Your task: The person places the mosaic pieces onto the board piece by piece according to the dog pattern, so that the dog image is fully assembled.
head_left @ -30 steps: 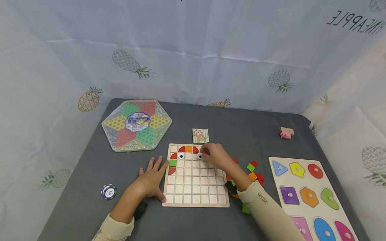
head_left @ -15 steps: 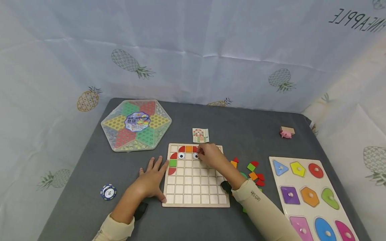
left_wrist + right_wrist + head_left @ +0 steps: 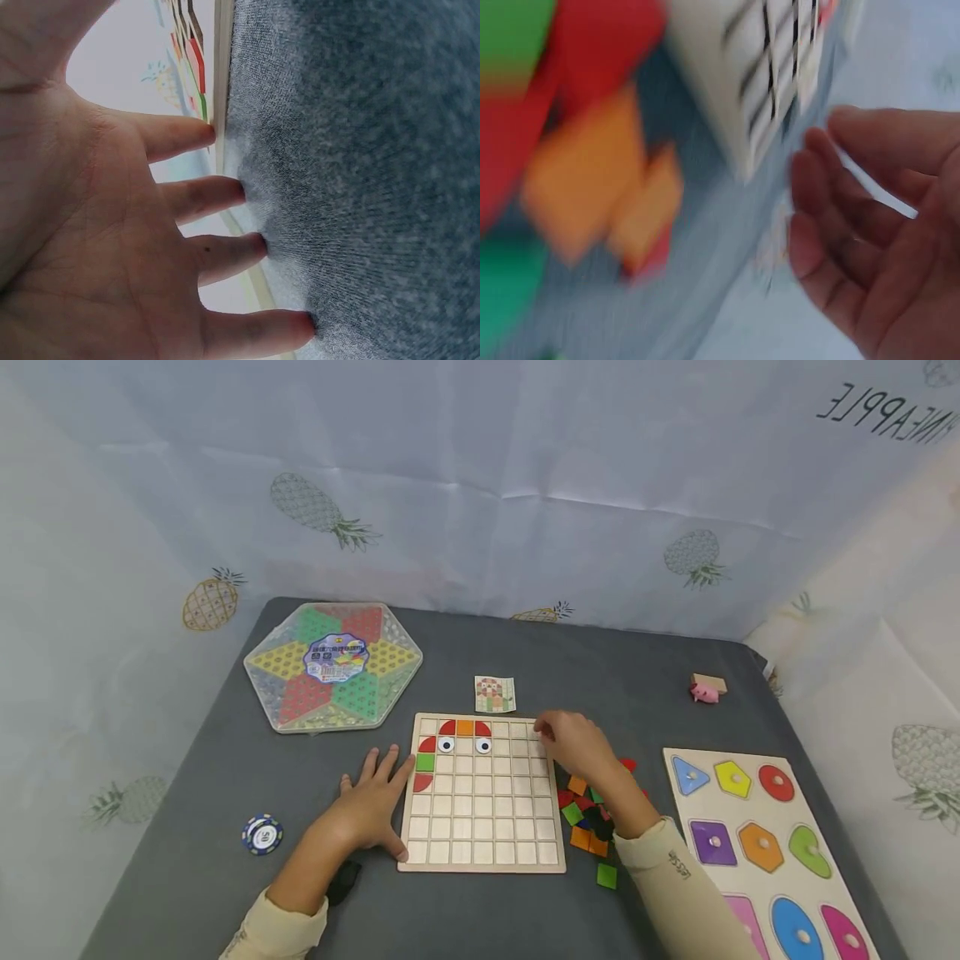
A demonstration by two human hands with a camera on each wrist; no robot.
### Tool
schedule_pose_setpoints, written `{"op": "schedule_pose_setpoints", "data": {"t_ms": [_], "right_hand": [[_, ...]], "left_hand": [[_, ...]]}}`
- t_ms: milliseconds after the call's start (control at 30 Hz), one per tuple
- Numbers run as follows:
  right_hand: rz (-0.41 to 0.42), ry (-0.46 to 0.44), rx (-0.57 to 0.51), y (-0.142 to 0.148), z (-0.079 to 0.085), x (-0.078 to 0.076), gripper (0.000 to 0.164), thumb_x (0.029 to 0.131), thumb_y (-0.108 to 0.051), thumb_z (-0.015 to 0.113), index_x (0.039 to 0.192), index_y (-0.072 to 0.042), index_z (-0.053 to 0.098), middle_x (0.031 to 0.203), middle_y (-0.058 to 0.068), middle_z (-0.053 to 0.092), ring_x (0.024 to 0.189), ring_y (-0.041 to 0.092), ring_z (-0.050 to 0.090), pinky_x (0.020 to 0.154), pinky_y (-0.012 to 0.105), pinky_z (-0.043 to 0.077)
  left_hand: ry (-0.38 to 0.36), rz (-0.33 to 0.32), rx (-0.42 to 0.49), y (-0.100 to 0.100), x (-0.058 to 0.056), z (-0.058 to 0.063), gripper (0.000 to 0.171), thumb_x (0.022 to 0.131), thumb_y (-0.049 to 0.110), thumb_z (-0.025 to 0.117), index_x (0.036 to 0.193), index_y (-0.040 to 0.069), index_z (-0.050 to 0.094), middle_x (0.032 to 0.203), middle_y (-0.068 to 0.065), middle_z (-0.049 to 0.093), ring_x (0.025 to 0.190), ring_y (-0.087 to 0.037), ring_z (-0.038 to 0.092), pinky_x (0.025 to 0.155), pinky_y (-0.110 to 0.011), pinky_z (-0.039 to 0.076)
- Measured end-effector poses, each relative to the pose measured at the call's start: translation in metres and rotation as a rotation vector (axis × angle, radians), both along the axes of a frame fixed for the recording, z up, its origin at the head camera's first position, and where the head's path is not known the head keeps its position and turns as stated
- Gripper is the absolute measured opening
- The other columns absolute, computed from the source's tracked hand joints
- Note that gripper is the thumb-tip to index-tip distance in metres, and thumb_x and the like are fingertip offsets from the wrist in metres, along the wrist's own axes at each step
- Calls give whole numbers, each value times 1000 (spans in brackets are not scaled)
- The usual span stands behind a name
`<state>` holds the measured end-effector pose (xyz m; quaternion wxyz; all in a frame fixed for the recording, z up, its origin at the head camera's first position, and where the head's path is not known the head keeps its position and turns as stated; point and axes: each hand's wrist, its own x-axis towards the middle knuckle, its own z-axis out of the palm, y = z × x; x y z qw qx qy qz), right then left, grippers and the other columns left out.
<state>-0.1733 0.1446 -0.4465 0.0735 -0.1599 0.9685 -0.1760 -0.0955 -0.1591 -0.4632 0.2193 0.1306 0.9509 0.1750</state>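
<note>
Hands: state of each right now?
Left hand: open, fingers spread, at the left edge of the wooden grid board.
Right hand: open, fingers loosely curled, holding nothing.

Cream sleeves (image 3: 667,893), dark lettering (image 3: 678,863), black wrist cameras (image 3: 343,882).

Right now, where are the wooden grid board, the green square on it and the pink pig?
Wooden grid board (image 3: 483,806): head view, on a bare cell.
Green square (image 3: 425,762): head view, on its middle.
Pink pig (image 3: 705,693): head view, on its body.
</note>
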Motion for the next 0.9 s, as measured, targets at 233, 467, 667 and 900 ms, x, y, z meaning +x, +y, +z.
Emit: {"op": "schedule_pose_setpoints", "data": {"t_ms": [233,467,667,900], "right_hand": [[-23,-140,119,56,-3,7,26,81,-7,66,107,-8,65,104,9,64,94,28,59,79,45,47],[-7,-133,53,68,-18,10,22,79,-5,67,101,-7,65,97,6,65,86,22,61,77,41,49],[3,-68,50,65,-18,7,14,77,-5,69,91,-7,65,88,5,61,73,17,54,68,36,48],[35,-74,27,64,-18,4,18,76,-1,67,94,-7,64,89,5,59,71,16,53,65,33,48]], "left_hand": [[2,-16,-14,-3,-3,5,127,43,38,89,145,10,20,150,-20,8,135,-44,1,89,-75,13],[-13,-15,-30,-3,-3,3,128,44,39,89,146,11,17,150,-19,6,135,-43,-1,90,-74,13],[-14,-2,-15,-1,-1,4,127,43,38,89,145,10,19,150,-20,8,135,-44,1,90,-74,13],[-10,8,-7,1,1,3,127,42,38,89,145,10,20,150,-20,8,135,-44,1,90,-74,12]]}}
